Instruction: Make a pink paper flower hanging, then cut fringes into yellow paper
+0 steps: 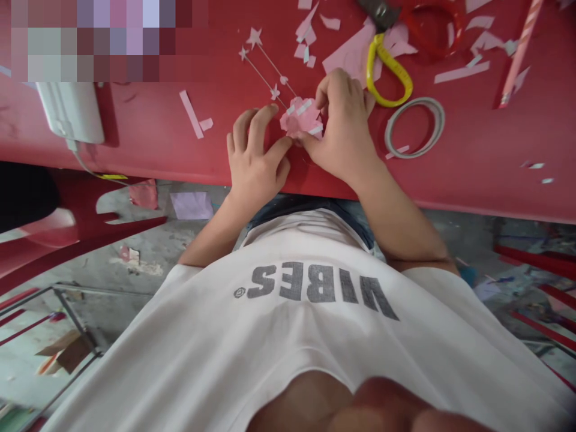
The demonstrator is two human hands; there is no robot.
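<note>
A pink paper flower (300,117) with several strips of whitish tape on it lies on the red table in front of me. My right hand (342,123) pinches its right and lower edge between thumb and fingers. Beside the flower's left side, my left hand (257,147) rests with bent fingers apart, its index fingertip near the lower edge and nothing visibly held. Two thin strings with small pink stars (254,37) run up and left from behind the flower. Whether the left fingertip touches the paper, I cannot tell.
Right of my hands lie yellow-handled scissors (389,81), a tape roll (414,128) and a striped pink pencil (522,54). Pink paper scraps (348,54) are scattered toward the far side. A white power bank (72,111) with a cable sits at the left. The table's near edge runs below my hands.
</note>
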